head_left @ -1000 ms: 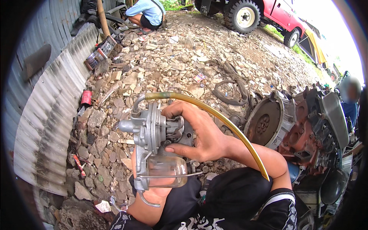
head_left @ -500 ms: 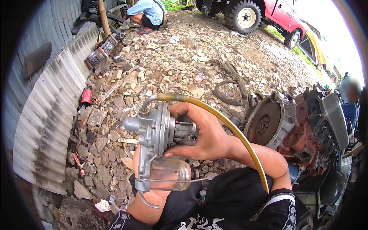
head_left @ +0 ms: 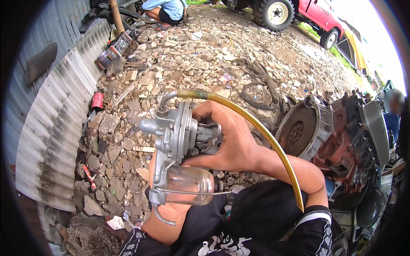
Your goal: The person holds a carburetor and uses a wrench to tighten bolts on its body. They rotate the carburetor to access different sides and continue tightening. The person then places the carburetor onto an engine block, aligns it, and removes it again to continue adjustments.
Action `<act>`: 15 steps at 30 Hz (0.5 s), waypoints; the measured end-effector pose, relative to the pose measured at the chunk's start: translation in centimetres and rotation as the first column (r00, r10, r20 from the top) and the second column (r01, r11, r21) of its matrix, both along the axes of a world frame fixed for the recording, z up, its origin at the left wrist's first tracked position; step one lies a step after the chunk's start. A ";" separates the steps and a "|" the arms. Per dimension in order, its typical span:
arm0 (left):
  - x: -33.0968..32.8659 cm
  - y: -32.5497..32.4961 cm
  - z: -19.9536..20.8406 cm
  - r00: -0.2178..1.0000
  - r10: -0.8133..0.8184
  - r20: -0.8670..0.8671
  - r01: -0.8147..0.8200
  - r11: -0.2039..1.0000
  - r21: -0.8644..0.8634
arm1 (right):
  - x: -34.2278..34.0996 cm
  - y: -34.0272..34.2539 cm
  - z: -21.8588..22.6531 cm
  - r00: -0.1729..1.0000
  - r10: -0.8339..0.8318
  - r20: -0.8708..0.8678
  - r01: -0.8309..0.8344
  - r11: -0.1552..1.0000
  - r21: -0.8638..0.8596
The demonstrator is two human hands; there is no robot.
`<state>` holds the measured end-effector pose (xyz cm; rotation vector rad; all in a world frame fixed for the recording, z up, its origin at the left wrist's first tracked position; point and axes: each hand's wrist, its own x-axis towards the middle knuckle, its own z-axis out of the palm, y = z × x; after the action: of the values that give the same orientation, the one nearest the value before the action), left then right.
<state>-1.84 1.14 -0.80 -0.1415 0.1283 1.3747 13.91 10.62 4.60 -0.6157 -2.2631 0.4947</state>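
Note:
A grey metal fuel pump [head_left: 173, 132] with a clear glass bowl [head_left: 190, 185] is held in front of me, above my lap. My right hand [head_left: 232, 143] is closed round the lever end at its right side, thumb below and fingers above. Behind the bowl is my left hand [head_left: 174, 212], partly seen through the glass; its fingers are hidden. A wire bail [head_left: 192, 193] runs across the bowl. From the bent pipe on top, a yellowish hose [head_left: 252, 121] arches over my right hand and down past my forearm.
Stony ground [head_left: 183, 55] spreads ahead. Corrugated sheets [head_left: 55, 123] lean on the left, near a red can [head_left: 97, 100]. An engine block [head_left: 337, 141] with a flywheel [head_left: 297, 131] lies at right. Farther off are a crouching person [head_left: 171, 9] and a red vehicle [head_left: 314, 13].
The pump and my right hand have risen slightly, and the pump has turned a little. The hose has swung up with it. My right hand's grip stays on the pump.

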 end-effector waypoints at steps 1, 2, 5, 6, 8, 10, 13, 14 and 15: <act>0.0 0.0 0.1 1.000 0.009 -0.015 -0.009 1.000 -0.020 | -0.1 0.2 -0.4 0.999 0.036 -0.038 -0.036 0.999 0.014; 0.1 -0.1 0.7 0.999 0.014 -0.050 -0.015 1.000 -0.021 | 0.0 0.5 -0.6 0.991 0.100 -0.085 -0.100 0.995 0.004; 0.3 0.0 1.6 0.994 0.019 -0.109 -0.021 1.000 -0.021 | 0.4 1.0 -0.6 0.963 0.218 -0.158 -0.222 0.975 -0.014; 0.3 0.0 1.5 0.994 0.010 -0.106 -0.013 0.999 -0.029 | 0.5 0.9 -0.6 0.967 0.209 -0.144 -0.215 0.976 -0.027; 0.2 -0.1 1.2 0.995 -0.006 -0.100 0.001 0.999 -0.045 | 0.7 0.5 -0.5 0.977 0.178 -0.114 -0.186 0.981 -0.063; 0.0 -0.2 1.1 0.994 -0.018 -0.103 0.012 0.998 -0.061 | 0.6 0.0 0.1 0.987 0.135 -0.091 -0.144 0.984 -0.105; -0.1 -0.2 0.9 0.993 0.005 -0.114 -0.008 0.999 -0.031 | 0.6 -0.2 0.0 0.998 0.041 -0.044 -0.040 0.999 0.008; 0.0 -0.1 1.0 0.991 0.022 -0.130 -0.027 0.999 -0.034 | 0.7 0.1 -0.1 0.994 0.087 -0.064 -0.085 0.996 0.030; 0.3 -0.1 1.4 0.985 0.056 -0.163 -0.066 0.996 -0.061 | 0.8 0.4 -0.1 0.988 0.134 -0.081 -0.131 0.990 0.050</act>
<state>-1.51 1.04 0.59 -0.0899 0.3069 1.4432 14.66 11.04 4.52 -0.4161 -2.2379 0.5238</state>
